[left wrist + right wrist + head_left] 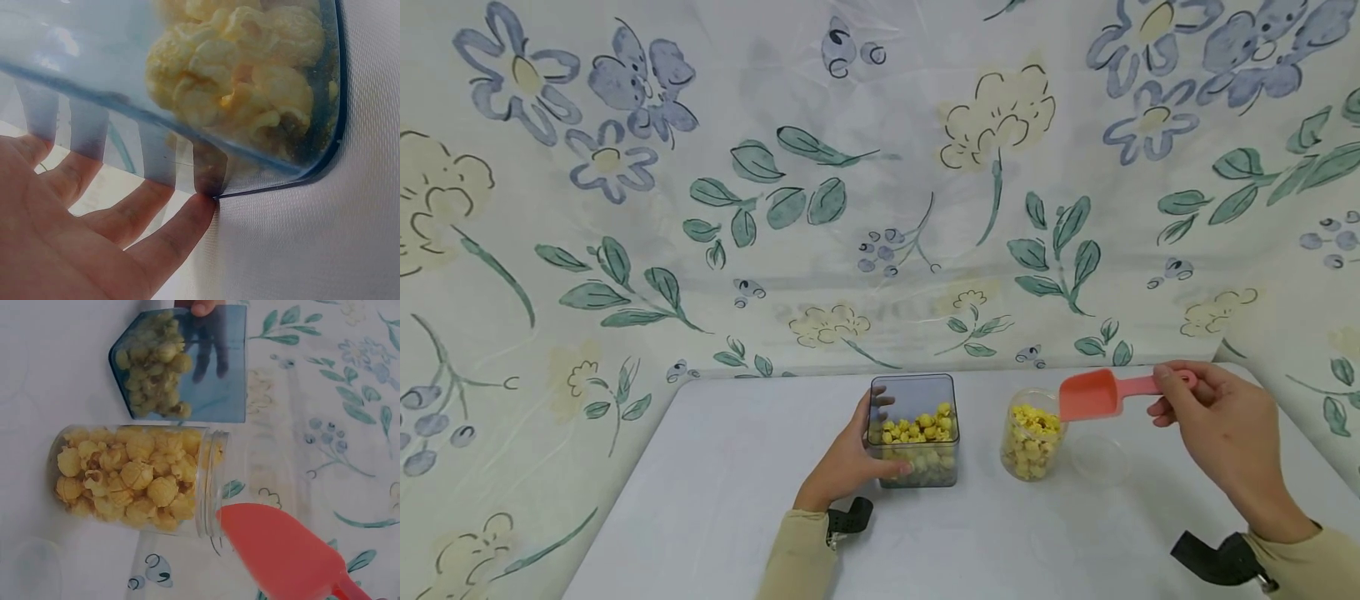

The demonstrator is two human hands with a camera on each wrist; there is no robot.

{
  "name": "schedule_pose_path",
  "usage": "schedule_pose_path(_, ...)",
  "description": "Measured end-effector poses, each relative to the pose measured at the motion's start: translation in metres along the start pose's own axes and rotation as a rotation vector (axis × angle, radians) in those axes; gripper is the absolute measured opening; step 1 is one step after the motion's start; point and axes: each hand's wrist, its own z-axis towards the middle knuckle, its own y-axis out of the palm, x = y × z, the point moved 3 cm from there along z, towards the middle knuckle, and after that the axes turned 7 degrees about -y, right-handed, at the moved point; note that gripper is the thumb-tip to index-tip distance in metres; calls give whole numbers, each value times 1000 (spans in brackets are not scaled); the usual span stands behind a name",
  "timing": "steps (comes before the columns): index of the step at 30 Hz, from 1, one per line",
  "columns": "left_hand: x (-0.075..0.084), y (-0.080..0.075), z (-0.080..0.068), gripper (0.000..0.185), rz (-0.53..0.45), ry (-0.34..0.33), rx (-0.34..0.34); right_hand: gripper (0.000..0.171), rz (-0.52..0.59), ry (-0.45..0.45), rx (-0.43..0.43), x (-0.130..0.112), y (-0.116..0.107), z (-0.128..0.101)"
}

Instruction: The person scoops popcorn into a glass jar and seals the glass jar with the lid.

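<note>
**Right sleeve [1311,562] nearest, coral-red scoop [1090,397] held at the jar's mouth**

Beyond the sleeve and its black wrist strap [1217,558], the scoop is gripped near the end of its handle by the right hand [1228,421], with the thumb set against the fingers. To the left of that grip the scoop is pointed, its long axis laid roughly crosswise, and its tip is brought just beside the rim of the clear jar [208,484]; whether the rim is touched cannot be told. No popcorn is seen on the scoop. The jar is stood upright, open and well filled with round yellow popcorn [137,475], to the left of the right hand's grip and to the right of the left hand's.

By the left hand [844,464], a clear square box [917,400] is held at its left side, the thumb laid across the front and the fingers spread behind the wall. Popcorn is contained in its lower part. Neither hand is plainly nearer the jar, but it is reached by the right hand's scoop. Between that hand and the jar, a clear round disc [1101,461], apparently a lid, is laid on the white table [715,500].
</note>
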Motion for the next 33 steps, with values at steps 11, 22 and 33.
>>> schedule_pose_path(11, 1, -1, 0, 114, 4, 7, -7, 40, 58, 31, 38, 2, -3, 0)
schedule_pose_path(22, 1, -1, 0, 114, -1, 9, -14, 34, 106, 65, 55, 0, 5, -3)
schedule_pose_path(33, 2, 0, -1, 116, -3, 2, 1, 28, 171, 38, 65, -9, 18, -7)
